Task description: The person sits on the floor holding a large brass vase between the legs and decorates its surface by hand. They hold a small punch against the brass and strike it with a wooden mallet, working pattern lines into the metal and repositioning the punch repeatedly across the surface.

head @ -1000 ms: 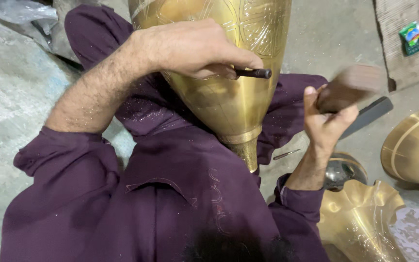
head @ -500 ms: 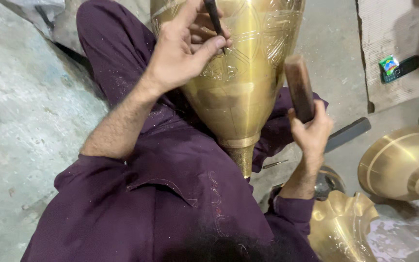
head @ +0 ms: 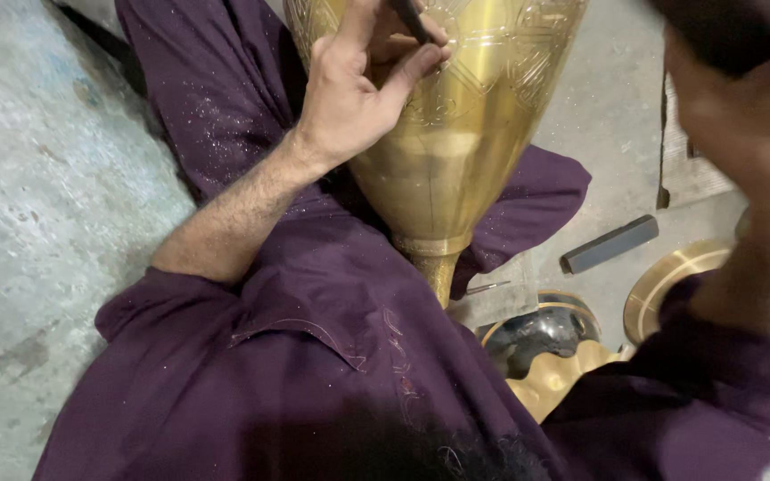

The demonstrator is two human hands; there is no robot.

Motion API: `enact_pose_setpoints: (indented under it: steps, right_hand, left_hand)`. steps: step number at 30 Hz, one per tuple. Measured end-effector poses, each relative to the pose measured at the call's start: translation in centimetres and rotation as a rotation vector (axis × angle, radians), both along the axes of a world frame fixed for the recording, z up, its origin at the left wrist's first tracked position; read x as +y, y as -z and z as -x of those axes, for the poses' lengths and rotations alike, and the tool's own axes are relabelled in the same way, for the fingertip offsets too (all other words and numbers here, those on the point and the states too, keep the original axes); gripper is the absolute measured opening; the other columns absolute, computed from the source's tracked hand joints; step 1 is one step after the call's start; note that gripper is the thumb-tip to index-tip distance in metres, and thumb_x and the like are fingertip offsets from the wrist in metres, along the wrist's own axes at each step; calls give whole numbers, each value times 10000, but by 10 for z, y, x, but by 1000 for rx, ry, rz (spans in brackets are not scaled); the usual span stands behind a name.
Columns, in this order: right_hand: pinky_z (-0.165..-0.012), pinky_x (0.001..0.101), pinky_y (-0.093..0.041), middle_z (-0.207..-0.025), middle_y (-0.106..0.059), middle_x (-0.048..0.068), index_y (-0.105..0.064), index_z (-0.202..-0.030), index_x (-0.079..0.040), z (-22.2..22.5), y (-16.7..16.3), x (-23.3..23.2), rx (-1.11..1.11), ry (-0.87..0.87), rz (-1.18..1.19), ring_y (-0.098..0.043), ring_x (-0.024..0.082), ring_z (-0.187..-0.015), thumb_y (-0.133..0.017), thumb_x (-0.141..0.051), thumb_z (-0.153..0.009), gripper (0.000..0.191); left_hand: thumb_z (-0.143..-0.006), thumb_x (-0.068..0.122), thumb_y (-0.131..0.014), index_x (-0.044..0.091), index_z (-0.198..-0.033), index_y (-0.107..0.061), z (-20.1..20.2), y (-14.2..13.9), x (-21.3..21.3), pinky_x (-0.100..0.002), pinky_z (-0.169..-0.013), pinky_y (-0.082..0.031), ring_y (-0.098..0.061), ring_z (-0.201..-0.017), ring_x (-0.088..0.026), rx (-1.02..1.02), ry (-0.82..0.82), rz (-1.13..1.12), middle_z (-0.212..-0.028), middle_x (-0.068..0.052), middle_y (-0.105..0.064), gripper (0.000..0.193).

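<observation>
The left hand (head: 358, 89) pinched a thin dark metal chisel (head: 410, 18) in a narrow grip, its tip set against the engraved band of the tall brass vase (head: 456, 151), apparently to steady the point on the pattern. The vase lay across the lap in purple cloth (head: 314, 294), foot toward the body, likely so it could not roll. The right hand (head: 750, 116) was raised close to the camera and blurred; I could not tell its grip.

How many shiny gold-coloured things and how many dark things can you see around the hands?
Gold-coloured brass pieces: 3 – the big engraved brass vase, the round brass dish, the wavy-edged brass piece.
Dark things: 3 – the thin dark chisel in the left hand, the flat dark bar, the round black bowl.
Total: 6.
</observation>
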State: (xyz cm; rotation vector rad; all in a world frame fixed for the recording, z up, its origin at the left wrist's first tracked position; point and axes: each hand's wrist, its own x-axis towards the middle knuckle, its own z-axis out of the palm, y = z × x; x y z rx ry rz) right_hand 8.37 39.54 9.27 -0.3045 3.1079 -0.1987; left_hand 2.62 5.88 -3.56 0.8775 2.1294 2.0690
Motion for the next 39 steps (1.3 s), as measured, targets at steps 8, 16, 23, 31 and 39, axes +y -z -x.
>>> enact_pose_setpoints:
  steps: [8, 16, 23, 31, 39]
  right_hand:
    - [-624, 424, -514, -778, -647, 150, -650, -1098, -26, 24, 1, -10, -37, -144, -61, -658, 315, -650, -763, -183, -1047, 200]
    - [-611, 398, -506, -768, -642, 149, -659, -1071, -16, 36, 4, -10, -58, -194, -111, -649, 296, -634, -729, -143, -1052, 146]
    - [-600, 374, -500, -759, -637, 147, -667, -1048, -8, 38, 5, -10, -67, -212, -156, -641, 280, -620, -700, -108, -1058, 106]
    - [-587, 348, -492, -748, -631, 146, -676, -1022, 1, 42, 4, -7, -71, -233, -229, -632, 261, -604, -666, -68, -1063, 82]
    - [-558, 320, -470, -764, -631, 153, -682, -1028, 25, 43, -24, -44, -12, -286, -197, -619, 252, -596, -659, -4, -1064, 52]
  left_hand:
    - [-1154, -43, -696, 29, -1323, -530, -5, -2, 3, -269, -1009, -679, -785, -1123, -170, -13, -18, -64, -1180, -72, -737, 248]
    - [-1163, -48, -676, 11, -1327, -529, -15, -1, 6, -266, -1003, -674, -785, -1097, -169, -80, -78, -152, -1166, -81, -743, 228]
    - [-1139, -39, -704, 9, -1371, -491, -23, 7, 14, -249, -956, -682, -791, -1061, -150, -69, -173, -172, -1150, -91, -749, 318]
    - [-1135, -22, -698, 3, -1328, -493, -26, 11, 13, -257, -955, -687, -792, -1092, -159, -91, -189, -174, -1175, -91, -751, 283]
    - [-1070, 10, -729, -16, -1308, -502, -33, 18, 17, -240, -851, -677, -771, -1046, -171, -43, -268, -163, -1143, -103, -739, 330]
